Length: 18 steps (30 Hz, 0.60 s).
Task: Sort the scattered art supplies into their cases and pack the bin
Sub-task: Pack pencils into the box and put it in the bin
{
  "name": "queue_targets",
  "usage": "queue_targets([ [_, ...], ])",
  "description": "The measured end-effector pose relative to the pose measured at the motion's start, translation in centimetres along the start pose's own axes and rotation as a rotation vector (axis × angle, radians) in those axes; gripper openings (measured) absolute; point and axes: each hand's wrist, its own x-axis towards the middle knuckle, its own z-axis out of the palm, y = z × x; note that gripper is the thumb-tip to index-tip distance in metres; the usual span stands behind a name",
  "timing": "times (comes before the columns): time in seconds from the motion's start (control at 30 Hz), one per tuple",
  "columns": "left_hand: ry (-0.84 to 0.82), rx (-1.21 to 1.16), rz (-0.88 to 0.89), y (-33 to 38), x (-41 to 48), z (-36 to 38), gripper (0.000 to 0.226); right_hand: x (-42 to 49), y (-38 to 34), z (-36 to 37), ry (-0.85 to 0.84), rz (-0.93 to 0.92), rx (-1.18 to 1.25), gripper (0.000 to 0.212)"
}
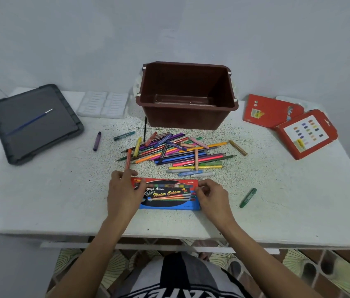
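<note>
Head view | left hand and right hand hold the ends of the pen box, flat by the pile | likely step: opening it | next: pull an end flap open

The light over my table is soft, even and a little cool. It leaves only a faint dark band at the foot of the brown bin, and the wall behind looks flat and bluish. The wide lens bows the table's edges, and everything looks slightly soft, most of all the tiled floor at the bottom.
</note>
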Motion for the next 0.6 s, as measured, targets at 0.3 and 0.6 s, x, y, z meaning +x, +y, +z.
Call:
queue_targets([
  [0.3, -0.038, -0.078, -0.099, 0.3, -0.1, -0.5, 0.025, 0.4, 0.7, -1.9, 0.079, 0.001, -0.103, 0.015],
  [0.6, -0.108, 0.037, -0.122, 1.0, -0.2, -0.2, 0.027, -0.3, -0.1, -1.1, 0.083, 0.035, -0.047, 0.01],
])
